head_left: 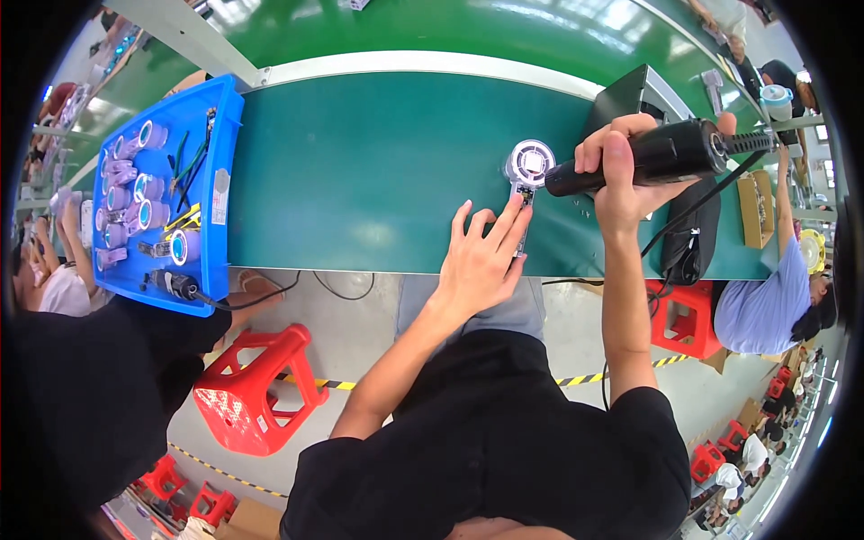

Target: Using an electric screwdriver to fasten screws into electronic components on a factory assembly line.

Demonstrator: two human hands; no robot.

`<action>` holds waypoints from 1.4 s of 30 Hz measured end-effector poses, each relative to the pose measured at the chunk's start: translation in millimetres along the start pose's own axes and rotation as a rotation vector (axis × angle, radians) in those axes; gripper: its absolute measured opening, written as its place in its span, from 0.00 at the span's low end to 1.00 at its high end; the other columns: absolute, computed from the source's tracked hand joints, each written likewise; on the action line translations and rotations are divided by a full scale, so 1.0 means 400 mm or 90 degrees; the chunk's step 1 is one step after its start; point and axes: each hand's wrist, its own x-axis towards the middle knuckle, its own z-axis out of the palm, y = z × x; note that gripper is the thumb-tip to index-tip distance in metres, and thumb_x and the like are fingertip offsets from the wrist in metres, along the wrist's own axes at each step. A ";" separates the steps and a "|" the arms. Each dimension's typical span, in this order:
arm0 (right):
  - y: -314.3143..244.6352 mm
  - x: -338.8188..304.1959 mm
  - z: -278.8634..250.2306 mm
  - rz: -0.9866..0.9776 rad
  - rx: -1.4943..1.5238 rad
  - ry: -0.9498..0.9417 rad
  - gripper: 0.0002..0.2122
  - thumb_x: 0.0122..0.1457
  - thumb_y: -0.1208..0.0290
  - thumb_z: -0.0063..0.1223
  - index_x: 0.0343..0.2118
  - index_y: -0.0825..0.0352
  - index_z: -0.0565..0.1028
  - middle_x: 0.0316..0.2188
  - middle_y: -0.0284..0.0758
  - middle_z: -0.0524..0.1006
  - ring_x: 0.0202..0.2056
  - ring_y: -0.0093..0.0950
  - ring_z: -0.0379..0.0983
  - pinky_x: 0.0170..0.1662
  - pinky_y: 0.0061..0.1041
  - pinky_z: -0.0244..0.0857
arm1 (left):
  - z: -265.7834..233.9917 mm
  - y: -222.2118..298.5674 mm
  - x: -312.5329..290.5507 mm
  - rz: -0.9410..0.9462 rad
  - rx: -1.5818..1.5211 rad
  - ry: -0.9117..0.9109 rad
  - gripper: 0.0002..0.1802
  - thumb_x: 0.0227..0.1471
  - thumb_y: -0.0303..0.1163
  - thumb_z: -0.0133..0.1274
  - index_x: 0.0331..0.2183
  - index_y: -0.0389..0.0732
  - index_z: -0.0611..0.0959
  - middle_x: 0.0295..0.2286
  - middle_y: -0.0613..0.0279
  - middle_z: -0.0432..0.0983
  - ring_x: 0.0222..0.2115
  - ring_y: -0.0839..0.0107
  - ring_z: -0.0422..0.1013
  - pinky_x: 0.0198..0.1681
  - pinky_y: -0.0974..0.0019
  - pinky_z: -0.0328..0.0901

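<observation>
In the head view, the right hand (pixel 621 171) has its grip wrapped around a black driver (pixel 670 155), whose tip end is beside the round head of a pale unit (pixel 533 163) lying on the green desk (pixel 360 180). The left hand (pixel 481 263) lays its fingers, somewhat spread, over the unit's handle, though whether that grip pinches it I cannot tell. A blue bin (pixel 219 184) of similar units stands at the desk's left end, and a black pouch (pixel 691 236) lies toward the right.

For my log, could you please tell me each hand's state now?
Left hand: open, touching the round-headed device.
Right hand: closed, holding the black tool.
</observation>
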 end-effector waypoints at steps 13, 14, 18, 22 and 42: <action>0.033 -0.044 -0.003 -0.046 -0.072 -0.041 0.25 0.62 0.77 0.52 0.57 0.62 0.52 0.26 0.39 0.70 0.19 0.24 0.69 0.23 0.27 0.69 | -0.009 -0.003 0.006 -0.012 -0.006 -0.018 0.40 0.41 0.30 0.63 0.59 0.40 0.72 0.61 0.59 0.64 0.44 0.56 0.66 0.60 0.40 0.54; 0.030 -0.045 -0.002 -0.044 -0.070 -0.041 0.25 0.62 0.77 0.52 0.57 0.62 0.52 0.26 0.39 0.70 0.19 0.24 0.69 0.23 0.27 0.69 | -0.012 -0.004 0.007 -0.013 -0.014 -0.032 0.39 0.43 0.29 0.61 0.59 0.38 0.71 0.61 0.58 0.63 0.44 0.56 0.66 0.60 0.39 0.54; 0.032 -0.064 -0.014 0.042 -0.080 -0.071 0.12 0.63 0.69 0.55 0.33 0.70 0.65 0.18 0.36 0.68 0.18 0.23 0.67 0.24 0.24 0.67 | -0.012 -0.005 0.013 -0.015 -0.040 -0.034 0.40 0.41 0.26 0.62 0.59 0.39 0.72 0.61 0.59 0.64 0.44 0.57 0.67 0.61 0.39 0.53; 0.026 -0.067 -0.016 0.009 -0.089 -0.030 0.15 0.62 0.71 0.56 0.43 0.71 0.62 0.19 0.37 0.70 0.18 0.24 0.67 0.24 0.25 0.68 | -0.014 -0.004 0.022 -0.022 -0.068 -0.028 0.41 0.38 0.25 0.64 0.58 0.41 0.73 0.60 0.60 0.66 0.45 0.58 0.67 0.61 0.40 0.53; -0.073 0.114 -0.200 0.000 -0.211 0.088 0.45 0.55 0.88 0.57 0.68 0.56 0.40 0.24 0.38 0.73 0.16 0.23 0.69 0.21 0.23 0.68 | 0.000 -0.024 0.070 0.029 -0.010 -0.011 0.37 0.45 0.32 0.64 0.59 0.43 0.73 0.60 0.56 0.65 0.53 0.53 0.67 0.60 0.43 0.56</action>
